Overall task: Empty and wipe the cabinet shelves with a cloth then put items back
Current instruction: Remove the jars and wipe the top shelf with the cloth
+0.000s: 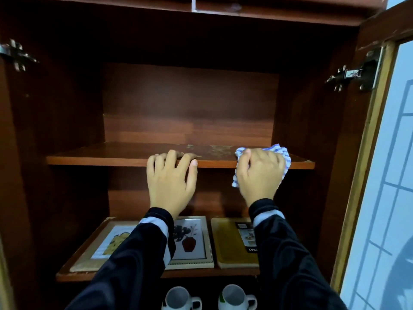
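Cabinet (67,108) of dark red-brown wood fills the view, standing open, and its right door (368,153), a pale-framed panel of frosted glass, is swung out at the right edge. The upper shelf (100,161) runs across the middle with nothing standing on its visible top; a pale scuffed patch (214,148) marks its surface right of centre. Below it, nearer, the lower shelf (67,276) carries three flat things lying side by side: a wooden picture frame (98,247) on the left, partly hidden by a sleeve, a white-framed print (192,240) of a vase in the middle, and a yellow tray (228,240) with a dark label on the right. Two dark sleeves with white cuff bands reach up from the near edge.

The left hand (171,182) hooks over the front edge of the upper shelf near its middle, fingers bent on top of the board and thumb pressed against the edge face. The right hand (260,173) is further right on the same edge, fingers clenched round a blue-and-white checked cloth (281,151). The cloth bunches out past the knuckles onto the shelf top, and one corner hangs below the edge beside the thumb.

Two white mugs, a left mug (178,298) and a right mug (234,297), stand upright at the bottom, mouths up, handles to the right. A metal hinge (15,54) sits on the left wall and another hinge (350,74) on the right.
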A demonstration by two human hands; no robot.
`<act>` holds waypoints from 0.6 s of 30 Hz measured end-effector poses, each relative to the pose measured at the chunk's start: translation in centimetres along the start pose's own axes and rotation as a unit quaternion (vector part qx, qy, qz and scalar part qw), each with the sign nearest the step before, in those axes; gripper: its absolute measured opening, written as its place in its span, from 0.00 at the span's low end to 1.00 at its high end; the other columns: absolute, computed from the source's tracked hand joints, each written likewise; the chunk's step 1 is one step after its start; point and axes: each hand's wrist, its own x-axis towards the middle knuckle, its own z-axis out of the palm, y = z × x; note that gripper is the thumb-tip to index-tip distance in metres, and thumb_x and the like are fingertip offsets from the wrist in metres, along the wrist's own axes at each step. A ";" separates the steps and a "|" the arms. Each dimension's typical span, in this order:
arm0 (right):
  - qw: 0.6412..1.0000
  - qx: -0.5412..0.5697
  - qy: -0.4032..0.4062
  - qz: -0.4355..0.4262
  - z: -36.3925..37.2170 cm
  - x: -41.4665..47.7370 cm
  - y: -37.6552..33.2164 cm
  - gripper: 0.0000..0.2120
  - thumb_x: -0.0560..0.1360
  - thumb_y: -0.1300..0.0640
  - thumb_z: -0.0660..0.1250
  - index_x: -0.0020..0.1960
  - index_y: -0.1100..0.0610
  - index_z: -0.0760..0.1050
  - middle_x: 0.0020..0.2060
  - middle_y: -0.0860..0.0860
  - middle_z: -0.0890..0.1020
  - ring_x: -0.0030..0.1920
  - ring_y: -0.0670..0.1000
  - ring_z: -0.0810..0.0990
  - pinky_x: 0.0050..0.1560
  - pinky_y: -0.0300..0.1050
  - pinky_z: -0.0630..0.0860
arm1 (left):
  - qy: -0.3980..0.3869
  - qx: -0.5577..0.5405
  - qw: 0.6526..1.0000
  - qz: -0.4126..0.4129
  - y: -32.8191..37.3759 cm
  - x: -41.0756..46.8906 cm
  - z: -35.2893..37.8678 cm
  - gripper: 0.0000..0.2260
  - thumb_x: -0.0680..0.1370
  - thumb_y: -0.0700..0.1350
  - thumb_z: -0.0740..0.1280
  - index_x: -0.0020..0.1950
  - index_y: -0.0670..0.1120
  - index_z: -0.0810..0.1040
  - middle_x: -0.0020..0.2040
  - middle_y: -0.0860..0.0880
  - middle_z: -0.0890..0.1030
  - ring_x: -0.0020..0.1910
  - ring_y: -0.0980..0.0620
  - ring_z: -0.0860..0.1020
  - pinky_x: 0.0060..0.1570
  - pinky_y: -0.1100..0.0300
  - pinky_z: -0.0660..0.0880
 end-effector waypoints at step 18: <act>0.996 -0.028 0.003 -0.083 0.8 -0.4 -1.0 0.16 0.77 0.56 0.56 0.34 0.57 0.76 0.31 0.52 0.77 0.35 0.56 0.76 0.49 0.52 0.67 | 0.031 -0.001 0.999 -0.007 0.2 -0.3 1.1 0.12 0.81 0.48 0.58 0.50 0.45 0.80 0.47 0.45 0.77 0.49 0.43 0.72 0.65 0.45 0.63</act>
